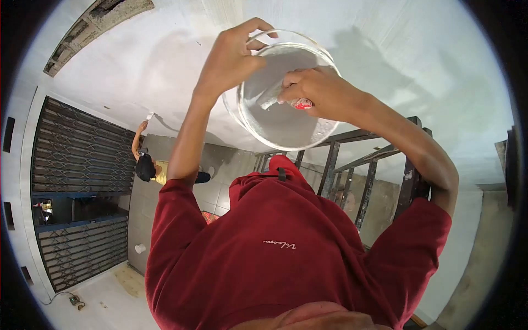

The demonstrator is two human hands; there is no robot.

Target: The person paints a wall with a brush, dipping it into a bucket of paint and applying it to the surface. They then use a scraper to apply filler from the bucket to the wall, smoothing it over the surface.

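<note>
A round whitish bucket [291,144] with grey-white material inside is held up in front of the wall. My left hand [234,58] grips its rim on the left side, fingers hooked around the edge and the thin handle. Inside the bucket opening, my right hand [316,93] is closed on a brush [269,100] with a red part on its handle. The tip of the tool points left, over the grey material; part of it is hidden by my fingers.
Dark metal railings [363,192] stand below right of the bucket. Another person [159,168] reaches toward the wall at the left, near a folding metal gate [82,148]. A small white container [140,248] sits on the floor.
</note>
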